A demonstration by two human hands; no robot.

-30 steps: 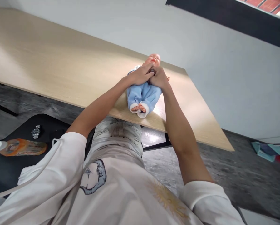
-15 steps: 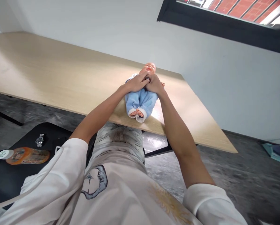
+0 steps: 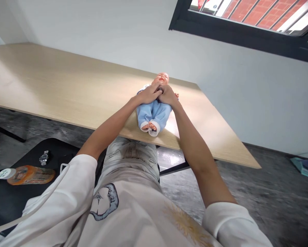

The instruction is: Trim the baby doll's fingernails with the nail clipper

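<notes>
The left hand and right hand met with fingers curled over the chest of a baby doll, their grip too small to tell. The doll lay on a wooden table, feet just short of its near edge, tabletop stretching to the upper left.

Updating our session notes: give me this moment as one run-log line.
left hand: on baby doll chest | right hand: on doll chest | doll: lying face-up on pale wood table

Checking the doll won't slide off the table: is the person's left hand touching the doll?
Touching. The head view shows the left hand lying on the doll's blue suit, across its chest.
</notes>
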